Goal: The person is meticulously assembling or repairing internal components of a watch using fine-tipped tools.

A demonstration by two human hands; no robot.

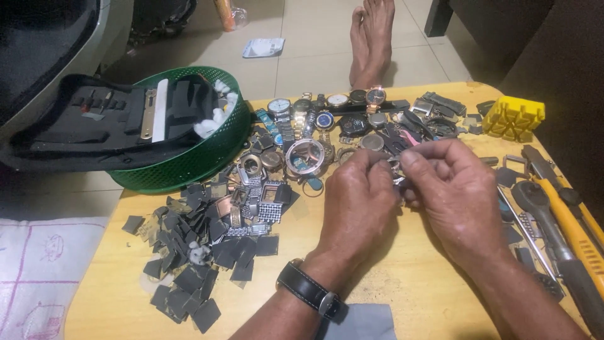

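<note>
black fabric of an opened tool case (94,126) is lying at the far left, its flap hanging over the rim of a green plastic basket (207,157) that is resting on the corner of the pale wooden table (390,283). just below the basket a heap of small dark square pieces (189,264) is spreading across the wood, and beside it a cluster of square watch cases and metal bracelet links (255,201) is lying jumbled. further along, a row of round wristwatches (327,110) is sitting near the far edge, with a large round watch case (305,157) just in front of them.

the left hand (358,195), wearing a black strap watch (311,293) at the wrist, is curling its fingers inward and pinching a small metal watch part (396,169). the right hand (456,189) is meeting it, thumb and forefinger closing on the same small part, so both hands are touching over the middle of the table. the part is mostly hidden between the fingertips, so what kind of piece it is i cannot tell.

to the right, a yellow plastic block (513,118) is standing near the far corner, and long tools with yellow and dark handles (560,233) are lying along the right edge. a bare foot (371,38) is resting on the tiled floor beyond the table.
</note>
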